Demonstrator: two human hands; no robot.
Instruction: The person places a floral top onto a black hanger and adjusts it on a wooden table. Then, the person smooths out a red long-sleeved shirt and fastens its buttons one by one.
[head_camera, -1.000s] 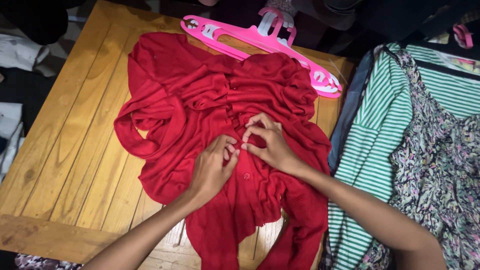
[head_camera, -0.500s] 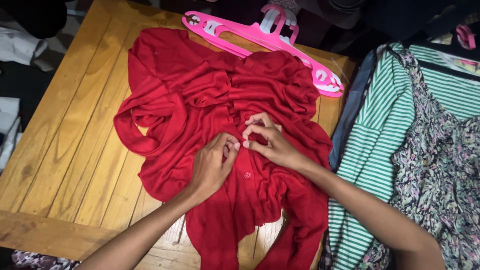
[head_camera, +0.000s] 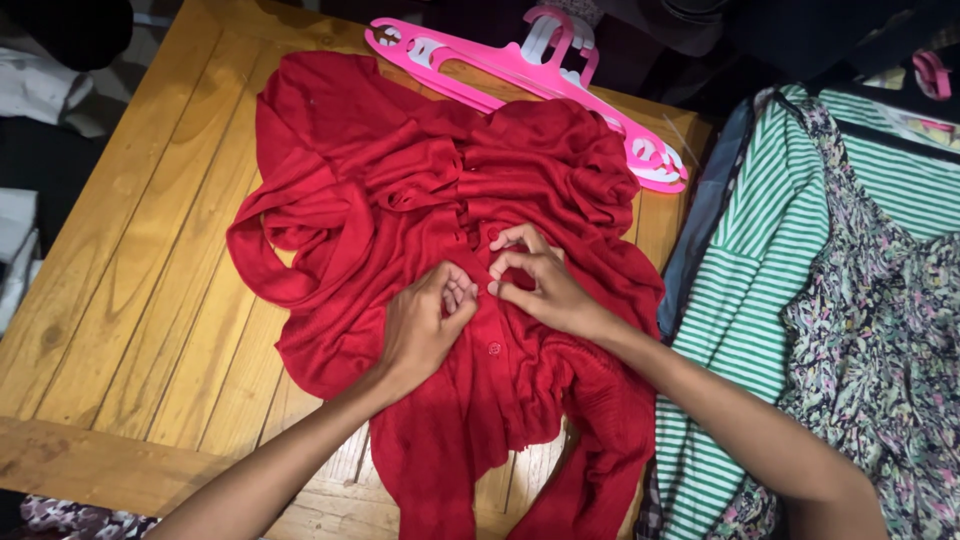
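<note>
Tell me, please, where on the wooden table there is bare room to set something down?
The wooden table is bare along its left side, between its left edge and the red cardigan, and on the near left corner. The middle is crowded: both hands, left hand and right hand, work there. The pink hangers fill the far edge; the striped top covers the right.

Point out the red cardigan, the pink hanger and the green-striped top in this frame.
red cardigan (head_camera: 340, 200): head view, on its upper left panel of knit.
pink hanger (head_camera: 470, 65): head view, on the long arm left of its hook.
green-striped top (head_camera: 750, 290): head view, on the sleeve beside the table edge.
</note>
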